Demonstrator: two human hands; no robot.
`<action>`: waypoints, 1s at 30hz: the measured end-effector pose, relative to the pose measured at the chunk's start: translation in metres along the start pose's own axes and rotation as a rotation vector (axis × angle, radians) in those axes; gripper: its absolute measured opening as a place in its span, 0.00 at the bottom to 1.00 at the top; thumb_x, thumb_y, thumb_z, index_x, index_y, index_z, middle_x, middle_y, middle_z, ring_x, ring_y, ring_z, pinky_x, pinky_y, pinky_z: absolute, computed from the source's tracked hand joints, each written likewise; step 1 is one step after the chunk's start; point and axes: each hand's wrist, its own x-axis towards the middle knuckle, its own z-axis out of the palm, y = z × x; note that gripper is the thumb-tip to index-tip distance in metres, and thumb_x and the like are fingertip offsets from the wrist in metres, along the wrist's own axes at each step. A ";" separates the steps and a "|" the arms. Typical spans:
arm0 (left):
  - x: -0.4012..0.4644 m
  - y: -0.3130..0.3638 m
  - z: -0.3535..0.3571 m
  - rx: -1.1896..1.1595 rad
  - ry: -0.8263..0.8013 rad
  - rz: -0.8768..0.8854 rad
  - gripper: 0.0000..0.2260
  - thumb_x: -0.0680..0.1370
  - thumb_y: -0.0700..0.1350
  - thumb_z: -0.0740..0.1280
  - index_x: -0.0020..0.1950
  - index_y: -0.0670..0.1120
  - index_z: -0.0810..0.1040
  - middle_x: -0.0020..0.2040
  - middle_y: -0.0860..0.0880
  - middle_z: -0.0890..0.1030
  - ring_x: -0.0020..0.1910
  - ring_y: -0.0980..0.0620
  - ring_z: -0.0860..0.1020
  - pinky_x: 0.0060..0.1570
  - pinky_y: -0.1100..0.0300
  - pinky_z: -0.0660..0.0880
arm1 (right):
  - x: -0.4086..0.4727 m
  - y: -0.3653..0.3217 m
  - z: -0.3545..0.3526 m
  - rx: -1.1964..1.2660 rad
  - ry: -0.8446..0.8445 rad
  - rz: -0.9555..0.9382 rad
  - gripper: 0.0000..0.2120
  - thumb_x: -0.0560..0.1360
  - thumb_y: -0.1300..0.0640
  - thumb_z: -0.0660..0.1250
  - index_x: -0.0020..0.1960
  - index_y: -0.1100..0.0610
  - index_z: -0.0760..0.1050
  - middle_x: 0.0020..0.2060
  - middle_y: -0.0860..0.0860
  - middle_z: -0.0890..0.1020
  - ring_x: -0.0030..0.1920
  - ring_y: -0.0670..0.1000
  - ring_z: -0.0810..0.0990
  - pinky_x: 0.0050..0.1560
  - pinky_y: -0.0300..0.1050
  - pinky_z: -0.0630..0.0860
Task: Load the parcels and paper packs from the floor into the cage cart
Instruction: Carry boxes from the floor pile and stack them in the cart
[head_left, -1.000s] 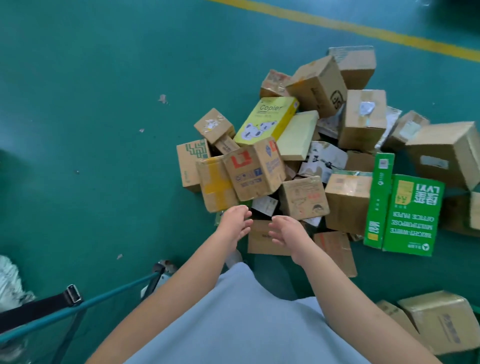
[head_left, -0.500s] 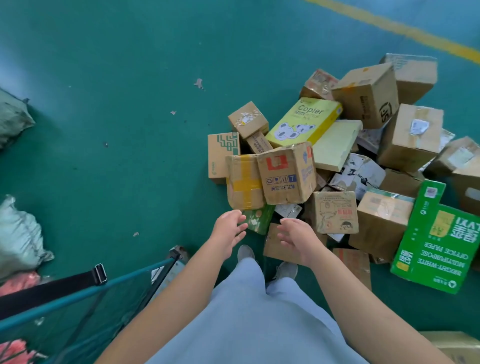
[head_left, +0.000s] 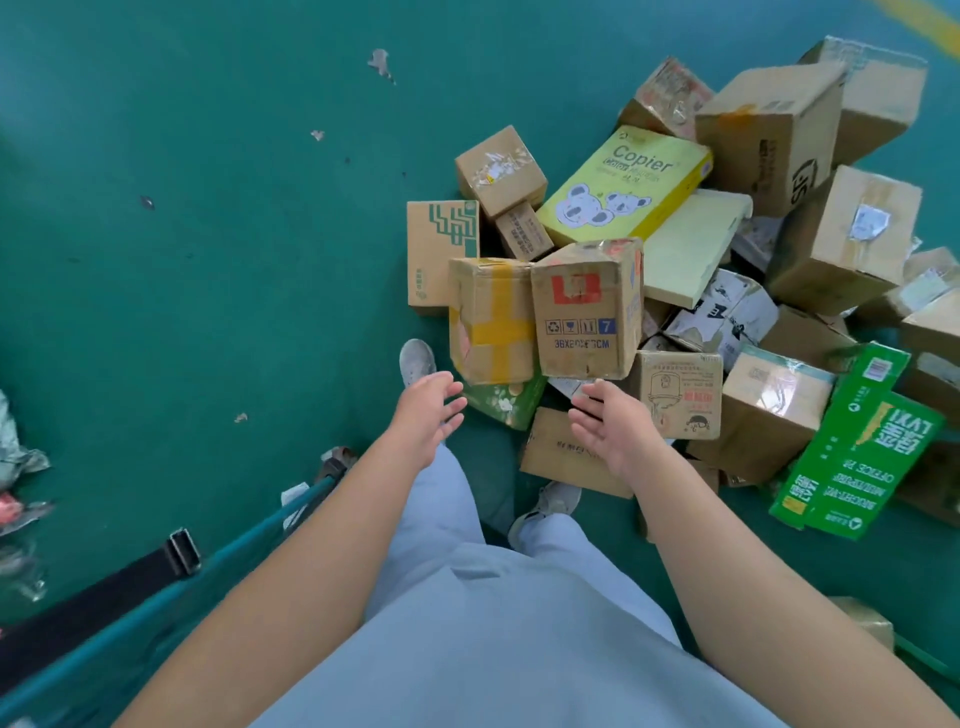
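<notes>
A heap of cardboard parcels and paper packs lies on the green floor ahead and to the right. Nearest me stand a brown box with a red logo (head_left: 587, 312) and a yellow-taped box (head_left: 491, 319) beside it. My left hand (head_left: 428, 415) and my right hand (head_left: 605, 426) reach out side by side just below these two boxes, fingers relaxed, holding nothing and touching nothing. A yellow Copier paper pack (head_left: 623, 187) lies behind them, a green office paper pack (head_left: 857, 447) to the right. The cage cart's teal rail (head_left: 218, 566) crosses the lower left.
A black strap with a buckle (head_left: 182, 552) hangs on the cart rail. Crumpled bags (head_left: 15, 452) lie at the left edge. My shoes (head_left: 415, 361) stand at the heap's near edge. A flat carton (head_left: 566, 457) lies by my right foot. Bare floor stretches to the left.
The view has swung left and closer to the heap. Both hands have spread apart and moved up toward the red-logo box and the yellow-taped box.
</notes>
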 end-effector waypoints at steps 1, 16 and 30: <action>0.017 0.014 -0.008 0.010 -0.011 -0.026 0.15 0.85 0.46 0.62 0.71 0.45 0.73 0.62 0.48 0.80 0.61 0.49 0.80 0.61 0.55 0.77 | 0.008 -0.007 0.020 0.016 0.030 0.011 0.17 0.86 0.53 0.60 0.71 0.60 0.74 0.63 0.55 0.82 0.59 0.53 0.82 0.58 0.48 0.79; 0.276 0.206 -0.071 0.210 -0.009 -0.061 0.05 0.85 0.45 0.61 0.54 0.50 0.76 0.62 0.46 0.80 0.55 0.48 0.79 0.56 0.56 0.78 | 0.184 -0.108 0.316 -0.253 -0.078 0.053 0.16 0.85 0.56 0.59 0.70 0.61 0.73 0.63 0.65 0.79 0.40 0.47 0.75 0.37 0.38 0.71; 0.520 0.167 -0.072 0.339 0.049 -0.193 0.06 0.85 0.46 0.61 0.60 0.52 0.74 0.61 0.51 0.77 0.60 0.52 0.79 0.53 0.58 0.80 | 0.437 -0.050 0.411 -0.556 -0.233 0.065 0.25 0.85 0.51 0.60 0.80 0.53 0.62 0.76 0.52 0.69 0.75 0.54 0.67 0.75 0.53 0.65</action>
